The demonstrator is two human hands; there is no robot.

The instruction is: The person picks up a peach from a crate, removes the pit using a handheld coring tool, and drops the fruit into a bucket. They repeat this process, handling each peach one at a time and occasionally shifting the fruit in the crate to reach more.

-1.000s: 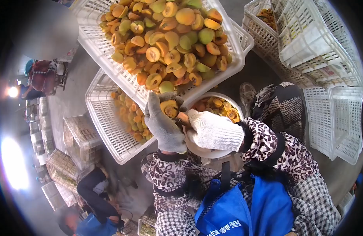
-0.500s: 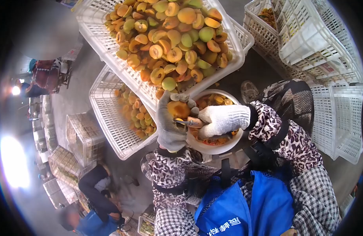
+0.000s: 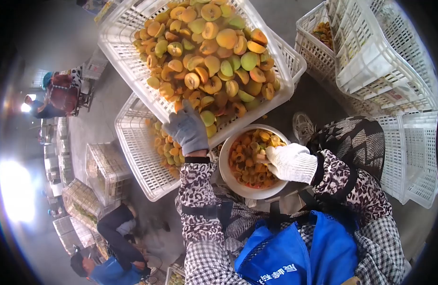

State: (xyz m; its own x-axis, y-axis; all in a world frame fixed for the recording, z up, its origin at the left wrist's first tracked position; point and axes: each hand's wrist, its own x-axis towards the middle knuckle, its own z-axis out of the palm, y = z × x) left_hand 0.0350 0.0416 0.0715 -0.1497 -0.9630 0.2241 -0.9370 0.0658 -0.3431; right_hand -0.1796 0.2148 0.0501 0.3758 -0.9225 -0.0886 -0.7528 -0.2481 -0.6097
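Note:
My left hand (image 3: 188,128), in a grey glove, lies with fingers spread on the yellow-orange halved fruit (image 3: 214,47) at the near edge of a tilted white crate (image 3: 119,52). My right hand (image 3: 291,162), in a white glove, is closed at the right rim of a white bowl (image 3: 228,178) that holds pits and fruit scraps. The tan end of a small knife (image 3: 262,156) shows at its fingers. The bowl rests on my lap above a blue apron (image 3: 295,251).
A second white crate (image 3: 138,161) with some fruit halves sits under the tilted one. Stacked white crates (image 3: 385,57) stand at the right. A person crouches at the lower left (image 3: 114,228), another sits far left (image 3: 57,92). More crates (image 3: 98,166) line the left floor.
My left hand held a fruit over the bowl while the knife worked it; the left hand has since reached up into the tilted crate, and the right hand has drawn back to the bowl's rim.

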